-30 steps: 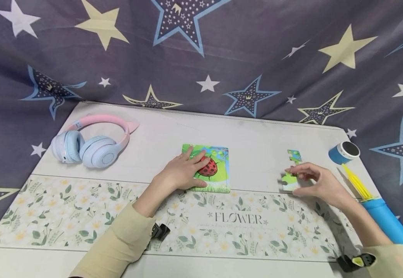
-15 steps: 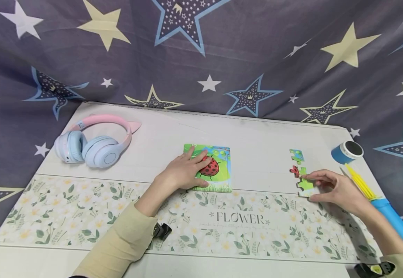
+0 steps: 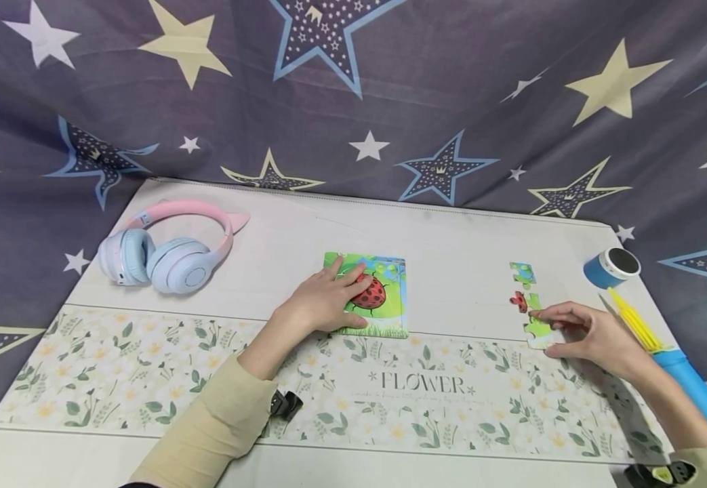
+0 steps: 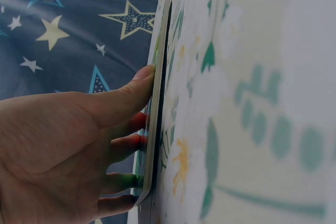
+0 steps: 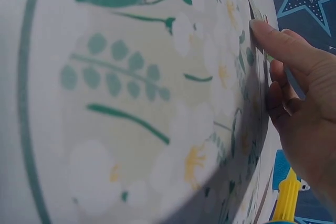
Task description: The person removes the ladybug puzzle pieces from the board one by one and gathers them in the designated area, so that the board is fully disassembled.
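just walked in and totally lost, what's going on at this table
Someone is handling puzzle parts on a table. The left hand rests, fingers spread, on a ladybug board. Off to the right of it, the right hand has its fingers at a green puzzle piece; whether they grip it is unclear. A red piece and a blue-and-green piece lie nearby. Headphones lie left of the board.

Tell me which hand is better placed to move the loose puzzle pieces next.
The right hand, most likely: it touches the loose green piece, and the blue-and-green piece lies nearby. The left hand rests on the ladybug puzzle, farther off.
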Demonstrator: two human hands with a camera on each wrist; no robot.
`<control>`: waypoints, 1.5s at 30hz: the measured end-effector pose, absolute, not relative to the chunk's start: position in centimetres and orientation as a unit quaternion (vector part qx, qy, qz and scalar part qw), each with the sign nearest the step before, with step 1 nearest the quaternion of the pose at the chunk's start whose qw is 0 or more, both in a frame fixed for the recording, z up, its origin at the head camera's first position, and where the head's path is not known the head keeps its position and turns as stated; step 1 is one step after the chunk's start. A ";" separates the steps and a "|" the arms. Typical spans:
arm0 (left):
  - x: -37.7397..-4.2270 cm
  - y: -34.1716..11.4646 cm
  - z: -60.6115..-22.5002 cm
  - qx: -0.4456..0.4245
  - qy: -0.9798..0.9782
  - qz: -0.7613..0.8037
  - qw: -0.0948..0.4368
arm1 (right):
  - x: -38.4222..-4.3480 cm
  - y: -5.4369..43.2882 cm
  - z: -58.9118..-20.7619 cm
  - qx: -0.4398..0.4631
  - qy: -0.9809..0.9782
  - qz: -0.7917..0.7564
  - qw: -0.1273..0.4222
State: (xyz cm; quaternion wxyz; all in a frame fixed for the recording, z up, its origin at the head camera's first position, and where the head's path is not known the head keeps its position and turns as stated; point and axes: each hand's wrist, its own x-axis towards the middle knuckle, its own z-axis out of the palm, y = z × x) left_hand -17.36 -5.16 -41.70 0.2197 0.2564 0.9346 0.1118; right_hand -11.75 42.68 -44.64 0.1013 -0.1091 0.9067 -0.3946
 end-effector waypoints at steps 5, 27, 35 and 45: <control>-17.4 -5.2 -41.7 0.257 0.934 0.113 0.221 | -11.8 42.6 -44.5 -0.102 0.907 -0.394 0.111; -17.6 -5.1 -41.7 0.259 0.937 0.127 0.198 | -17.4 37.8 -41.3 -0.079 0.859 -0.506 -0.024; -17.8 -4.9 -41.7 0.253 0.941 0.135 0.179 | -20.4 32.7 -41.0 -0.105 0.793 -0.598 -0.051; -18.1 -6.1 -40.9 0.249 0.944 0.117 0.180 | -22.3 27.0 -41.5 -0.119 0.749 -0.647 -0.080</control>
